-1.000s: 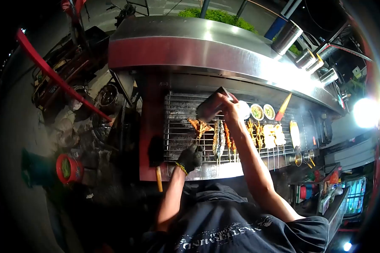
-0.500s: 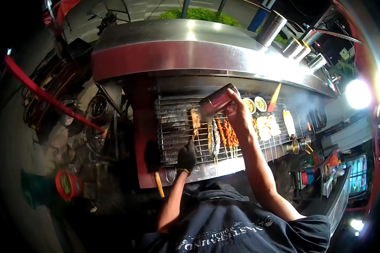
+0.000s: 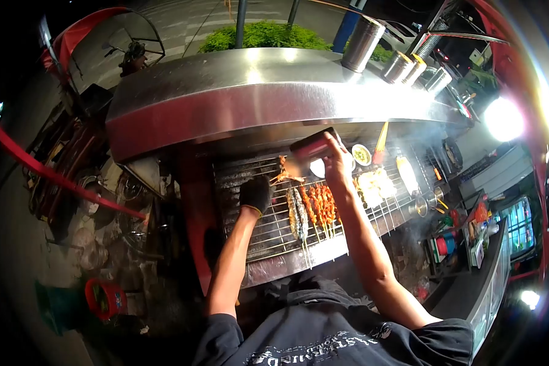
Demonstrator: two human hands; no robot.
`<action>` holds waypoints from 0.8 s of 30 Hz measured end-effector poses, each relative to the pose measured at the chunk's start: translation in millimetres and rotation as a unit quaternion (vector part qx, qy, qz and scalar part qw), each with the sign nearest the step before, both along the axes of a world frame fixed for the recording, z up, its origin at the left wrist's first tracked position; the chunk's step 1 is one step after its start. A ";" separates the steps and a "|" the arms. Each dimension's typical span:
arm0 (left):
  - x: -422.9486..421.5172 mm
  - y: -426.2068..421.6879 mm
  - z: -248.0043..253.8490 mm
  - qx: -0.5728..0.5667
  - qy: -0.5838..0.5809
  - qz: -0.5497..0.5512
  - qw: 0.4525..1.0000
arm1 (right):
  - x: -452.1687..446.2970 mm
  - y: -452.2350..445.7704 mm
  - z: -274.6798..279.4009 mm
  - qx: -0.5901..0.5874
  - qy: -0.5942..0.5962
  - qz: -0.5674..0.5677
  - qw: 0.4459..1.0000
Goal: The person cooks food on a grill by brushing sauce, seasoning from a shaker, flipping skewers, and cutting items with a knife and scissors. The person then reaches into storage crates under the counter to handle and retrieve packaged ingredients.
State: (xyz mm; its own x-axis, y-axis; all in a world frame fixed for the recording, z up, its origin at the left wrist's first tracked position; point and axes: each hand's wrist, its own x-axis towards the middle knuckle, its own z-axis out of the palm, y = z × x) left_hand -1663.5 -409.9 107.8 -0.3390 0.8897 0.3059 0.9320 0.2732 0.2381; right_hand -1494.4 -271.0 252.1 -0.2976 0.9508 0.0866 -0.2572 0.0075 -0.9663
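My right hand (image 3: 338,160) grips a cylindrical metal shaker (image 3: 316,145), tilted over the grill with its lower end toward the left. A blur hangs below that end. Just beneath it lie meat skewers (image 3: 284,171), and my left hand (image 3: 256,194), in a black glove, is closed round their stick ends. On the grill grate (image 3: 268,229), right of the glove, lie a long silvery fish-like piece (image 3: 297,213) and several reddish meat skewers (image 3: 320,204). Pale skewered food (image 3: 375,187) sits farther right, past my right forearm.
A steel hood (image 3: 226,91) spans the grill's far side, with metal canisters (image 3: 363,44) on top. Small bowls (image 3: 361,155) and a brush (image 3: 380,146) stand along the grill's back. A red bucket (image 3: 105,299) is at lower left, a bright lamp (image 3: 504,119) at right.
My left hand has moved up and left, and the skewers in it now lie slantwise. The shaker stays tilted in my right hand. The camera view has shifted.
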 end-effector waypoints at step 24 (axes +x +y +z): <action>99.8 -225.0 30.0 0.230 -0.280 0.254 0.897 | 178.6 -83.3 35.0 -0.447 -0.111 0.450 0.765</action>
